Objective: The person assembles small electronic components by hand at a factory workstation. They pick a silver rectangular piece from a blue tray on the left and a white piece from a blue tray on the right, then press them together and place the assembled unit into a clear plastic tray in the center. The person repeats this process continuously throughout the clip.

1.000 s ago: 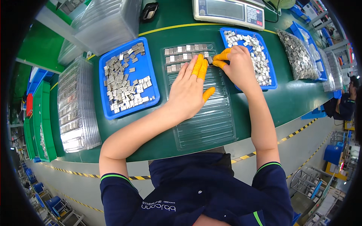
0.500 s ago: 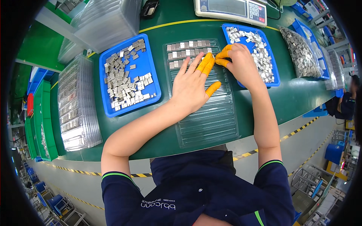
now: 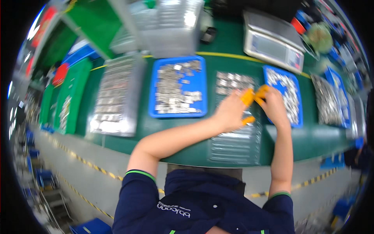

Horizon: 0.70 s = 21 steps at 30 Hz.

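Observation:
My left hand (image 3: 230, 110) lies spread over a clear ribbed plastic tray (image 3: 233, 150), its fingertips beside rows of small silvery metal pieces (image 3: 233, 81) in the tray's far part. Yellow finger cots cover some fingertips on both hands. Close to those left fingertips, at the tray's right side, my right hand (image 3: 275, 106) has its thumb and fingers pinched together; whatever is between them is too blurred to make out. A blue tray (image 3: 299, 102) of loose light metal pieces (image 3: 289, 91) sits just beyond the right hand. Another blue tray (image 3: 196, 84), holding greyish metal pieces (image 3: 166, 90), stands to the left.
Stacked filled clear trays (image 3: 115, 97) and a green bin (image 3: 74, 105) are at the left. Behind stand a tall stack of clear plastic trays (image 3: 171, 35) and a weighing scale (image 3: 270, 45). A bulging bag of metal pieces (image 3: 326, 99) lies at the right.
The whole view has shifted and blurred: the table and things appear farther right and lower. Both hands keep about the same place on the clear tray.

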Motion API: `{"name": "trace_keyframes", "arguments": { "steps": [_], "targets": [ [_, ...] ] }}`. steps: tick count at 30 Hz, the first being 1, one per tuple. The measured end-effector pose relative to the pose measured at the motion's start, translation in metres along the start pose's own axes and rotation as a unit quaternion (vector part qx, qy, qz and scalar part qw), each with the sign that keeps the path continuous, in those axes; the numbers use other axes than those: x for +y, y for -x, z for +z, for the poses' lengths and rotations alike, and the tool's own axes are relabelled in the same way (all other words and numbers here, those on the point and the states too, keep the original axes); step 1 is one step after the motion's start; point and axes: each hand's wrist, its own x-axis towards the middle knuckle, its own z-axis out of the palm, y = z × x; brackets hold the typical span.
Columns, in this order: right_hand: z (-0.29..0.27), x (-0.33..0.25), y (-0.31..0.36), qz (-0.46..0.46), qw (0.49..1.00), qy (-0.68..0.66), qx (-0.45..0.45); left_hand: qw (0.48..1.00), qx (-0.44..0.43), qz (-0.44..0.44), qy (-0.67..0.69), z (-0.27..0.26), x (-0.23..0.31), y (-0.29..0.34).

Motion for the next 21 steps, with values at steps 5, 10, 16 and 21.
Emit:
{"name": "trace_keyframes", "arguments": {
  "steps": [5, 10, 16, 21],
  "targets": [
    [0.005, -0.008, 0.002, 0.005, 0.998, -0.054, 0.019, 0.996, 0.073, 0.04, -0.038, 0.01, -0.007, 0.008],
    [0.008, -0.004, 0.007, -0.013, 0.999, -0.015, 0.032, 0.996, 0.077, 0.043, -0.028, 0.012, -0.005, 0.011],
    [0.007, -0.009, 0.002, 0.058, 0.998, -0.012, 0.018, 0.996, 0.062, 0.039, -0.041, 0.014, -0.006, 0.007],
    [0.008, 0.01, -0.006, 0.058, 0.992, -0.1, 0.042, 0.997, 0.064, 0.034, -0.029, 0.016, -0.005, 0.003]
  ]
}}
